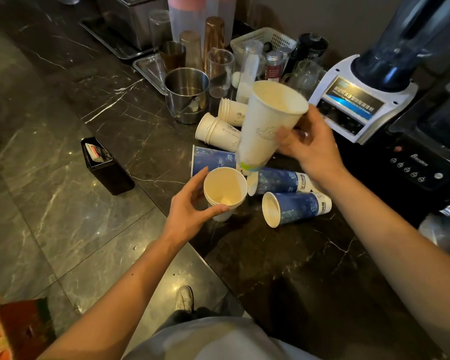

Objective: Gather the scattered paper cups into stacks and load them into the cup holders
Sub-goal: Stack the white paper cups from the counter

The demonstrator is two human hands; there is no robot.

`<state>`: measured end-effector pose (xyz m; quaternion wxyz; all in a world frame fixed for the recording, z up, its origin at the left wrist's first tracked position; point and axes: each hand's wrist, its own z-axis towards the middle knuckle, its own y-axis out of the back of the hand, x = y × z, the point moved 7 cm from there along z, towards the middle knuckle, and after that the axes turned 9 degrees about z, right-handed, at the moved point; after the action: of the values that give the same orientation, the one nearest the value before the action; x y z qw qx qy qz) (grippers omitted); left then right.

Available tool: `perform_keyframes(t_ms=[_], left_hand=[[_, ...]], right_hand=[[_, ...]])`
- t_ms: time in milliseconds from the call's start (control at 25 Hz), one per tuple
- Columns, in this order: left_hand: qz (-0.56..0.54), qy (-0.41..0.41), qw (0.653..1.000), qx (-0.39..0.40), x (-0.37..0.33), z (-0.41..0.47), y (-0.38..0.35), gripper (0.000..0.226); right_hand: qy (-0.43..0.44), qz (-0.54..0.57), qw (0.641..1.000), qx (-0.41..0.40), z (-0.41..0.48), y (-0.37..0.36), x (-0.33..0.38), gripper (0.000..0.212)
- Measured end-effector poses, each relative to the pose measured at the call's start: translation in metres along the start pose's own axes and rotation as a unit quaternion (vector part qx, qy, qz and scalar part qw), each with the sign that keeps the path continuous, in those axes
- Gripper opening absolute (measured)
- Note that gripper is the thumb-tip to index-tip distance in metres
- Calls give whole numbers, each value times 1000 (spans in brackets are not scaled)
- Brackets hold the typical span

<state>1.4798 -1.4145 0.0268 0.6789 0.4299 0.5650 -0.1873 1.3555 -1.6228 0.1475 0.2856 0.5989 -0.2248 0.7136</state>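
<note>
My left hand (190, 209) grips a short stack of white paper cups (225, 192), mouth up, at the counter's front edge. My right hand (309, 144) holds a tall white paper cup (266, 123) tilted above the pile, its mouth up and away from me, its base just above and right of the stack. On the dark marble counter (283, 268) lie two white cup stacks (216, 129) on their sides. Three blue paper cups also lie there, one at the left (211, 158), one in the middle (281, 181) and one nearest me (296, 207). No cup holder is in view.
Behind the cups stand a steel pail (187, 93), glasses and shakers on a metal tray (147, 67) and a white basket (264, 38) of jars. Two blenders (361, 100) fill the right side. A black bin (107, 166) stands on the floor to the left.
</note>
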Motion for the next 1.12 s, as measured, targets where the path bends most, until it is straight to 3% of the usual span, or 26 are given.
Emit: perform_keyframes(t_ms=[160,360,520,800,1120], left_hand=[[-2,-6,1000,6,-4,0,2,97],[-1,-27,1000,12,-8,2,1,100],[3,-44,999,17,-8,3,2,99],[25,-46,998,25,-7,2,5,75],[18,-43,999,-23,4,6,58,85]], right_hand=[[-18,55,996,74,-27,-38,-13,61],[-63,-104,982,143,-47,-54,-53,94],[-86,-179,962,185,-55,-56,-75,89],[-177,-135,948,229,-62,-55,-96,87],[-154,-149,949,233,-10,-89,-74,61]])
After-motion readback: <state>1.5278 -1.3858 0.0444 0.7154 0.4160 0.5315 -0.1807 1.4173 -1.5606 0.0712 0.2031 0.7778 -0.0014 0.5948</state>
